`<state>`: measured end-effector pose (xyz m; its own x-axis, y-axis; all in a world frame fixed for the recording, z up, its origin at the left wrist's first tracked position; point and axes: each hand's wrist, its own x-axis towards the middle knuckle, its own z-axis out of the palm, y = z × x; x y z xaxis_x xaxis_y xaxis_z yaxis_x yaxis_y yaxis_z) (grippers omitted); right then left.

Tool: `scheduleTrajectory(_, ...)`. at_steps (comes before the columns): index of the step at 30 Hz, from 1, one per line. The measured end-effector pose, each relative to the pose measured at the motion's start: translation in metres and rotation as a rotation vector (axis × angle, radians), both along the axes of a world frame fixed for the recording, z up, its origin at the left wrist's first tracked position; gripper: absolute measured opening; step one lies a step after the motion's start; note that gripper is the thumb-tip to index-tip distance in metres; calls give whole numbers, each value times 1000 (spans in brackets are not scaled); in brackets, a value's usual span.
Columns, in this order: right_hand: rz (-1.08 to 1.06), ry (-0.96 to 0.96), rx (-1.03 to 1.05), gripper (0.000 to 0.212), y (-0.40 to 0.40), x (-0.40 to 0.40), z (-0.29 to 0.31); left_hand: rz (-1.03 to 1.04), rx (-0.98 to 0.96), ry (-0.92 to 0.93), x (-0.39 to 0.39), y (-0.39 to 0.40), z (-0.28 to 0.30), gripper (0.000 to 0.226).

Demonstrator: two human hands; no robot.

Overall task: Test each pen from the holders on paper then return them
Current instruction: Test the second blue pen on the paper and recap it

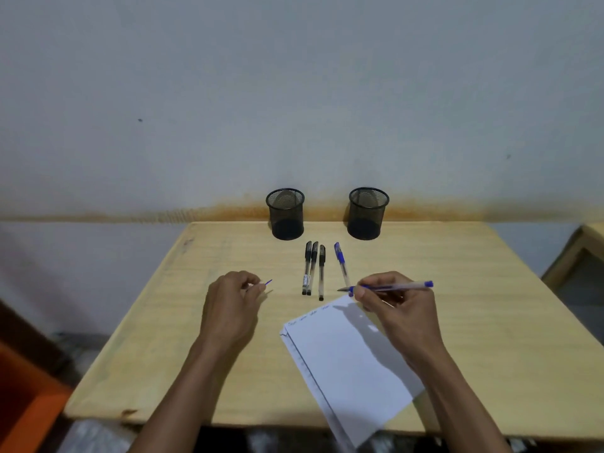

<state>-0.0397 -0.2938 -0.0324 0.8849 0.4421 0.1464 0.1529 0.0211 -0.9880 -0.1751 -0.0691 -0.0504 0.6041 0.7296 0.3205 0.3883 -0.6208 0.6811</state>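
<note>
Pale wood formed the tabletop (pixel 490 322), which stood against a grey wall. Taken as the landmark, a white sheet of paper (pixel 346 361) lay skewed at the near edge, its lower corner overhanging, with faint scribbles along its far edge. Beyond the paper, three black-capped clear pens (pixel 313 268) lay side by side, the left two touching. Just right of them lay a capped blue pen (pixel 341 263), its lower end hidden behind the pen in the right hand. Farther beyond the paper, at the wall, stood two empty black mesh pen holders, left holder (pixel 285 213) and right holder (pixel 366 213), well apart.

Over the paper's far right corner, the right hand (pixel 397 308) gripped an uncapped blue pen (pixel 389 287), fingers curled round the barrel, tip pointing left above the tabletop. Left of the paper, the left hand (pixel 230 305) pinched a small blue pen cap (pixel 268 282) between curled fingertips.
</note>
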Motion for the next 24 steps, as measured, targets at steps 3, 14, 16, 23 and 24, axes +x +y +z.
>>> scheduleTrajectory(3, -15, 7, 0, 11, -6, 2, 1, -6, 77, 76, 19, 14, -13, 8)
scheduleTrajectory(14, 14, 54, 43, 7, -6, -3, -10, 13, 124, 129, 26, 16, -38, 32)
scheduleTrajectory(16, 11, 69, 50, 9, -3, -2, -11, -12, 125, 11, 17, 0, -34, 42)
scheduleTrajectory(23, 25, 26, -140, 15, 24, 8, -29, -389, 170, 179, -3, -44, -50, 55)
scheduleTrajectory(24, 36, 39, -159, 17, 26, 7, -35, -398, 190, 228, -5, -44, -52, 59)
